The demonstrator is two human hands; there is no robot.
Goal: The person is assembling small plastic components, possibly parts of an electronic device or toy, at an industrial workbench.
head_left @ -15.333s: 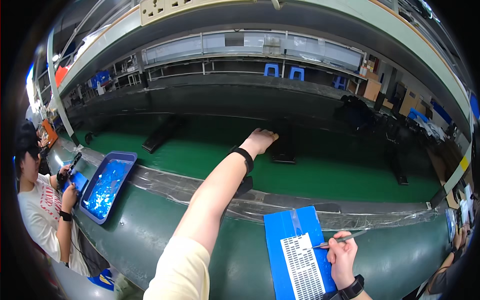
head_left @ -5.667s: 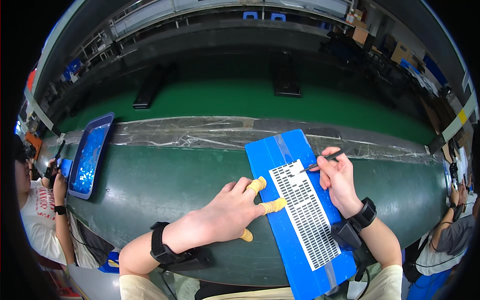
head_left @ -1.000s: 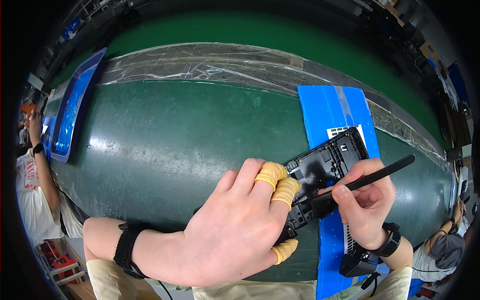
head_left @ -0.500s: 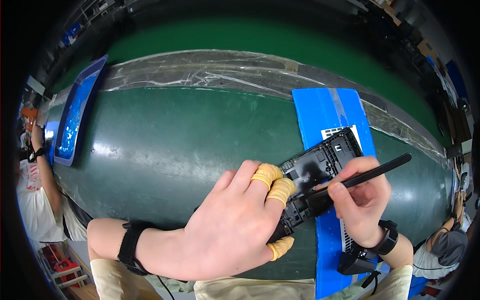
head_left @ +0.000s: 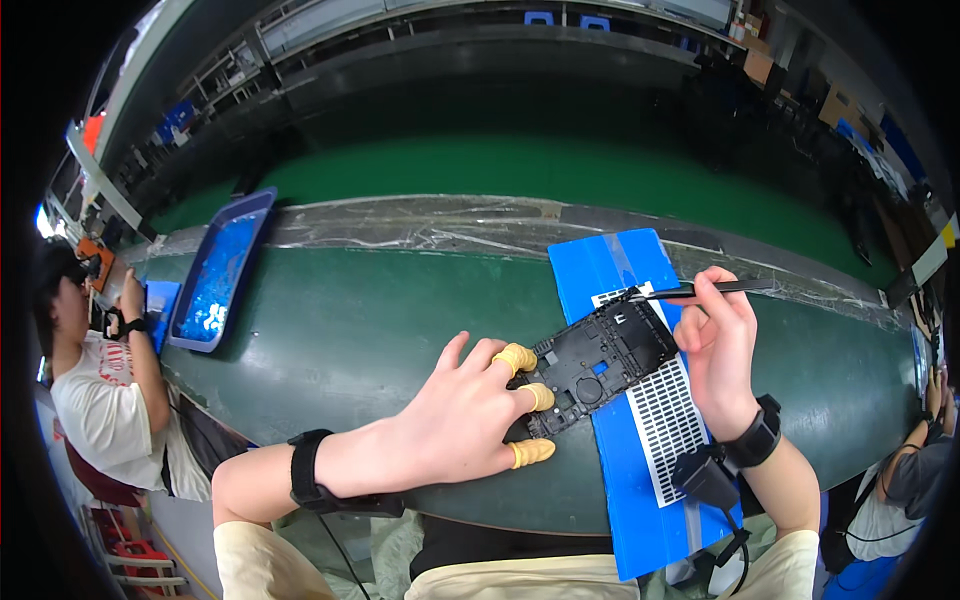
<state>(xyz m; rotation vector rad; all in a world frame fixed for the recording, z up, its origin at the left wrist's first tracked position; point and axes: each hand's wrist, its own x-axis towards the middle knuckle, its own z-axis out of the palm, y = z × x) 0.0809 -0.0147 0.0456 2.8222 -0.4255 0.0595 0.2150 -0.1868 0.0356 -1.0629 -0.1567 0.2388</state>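
Observation:
A black phone mid-frame [head_left: 600, 365] lies tilted, its right part over a white sheet [head_left: 668, 430] with rows of small dark rectangles on a blue board [head_left: 622, 500]. My left hand [head_left: 455, 415], with yellow finger cots on its fingertips, grips the left end of the mid-frame. Black tweezers [head_left: 745, 286] are pinched in my right hand [head_left: 718, 350]. Their tips reach the far corner of the mid-frame, near the sheet's upper end; whether they hold anything is too small to tell.
At the left on the green tabletop [head_left: 400, 330] stands a dark blue tray [head_left: 268, 205] with shiny blue contents. One person [head_left: 115, 400] sits at the left, another [head_left: 900, 475] at the right. A grey taped strip [head_left: 420, 222] runs along the table's far edge.
My right hand and the tweezers have moved from over the middle of the mid-frame to its far right corner. The view has tilted up; my left hand still grips the mid-frame.

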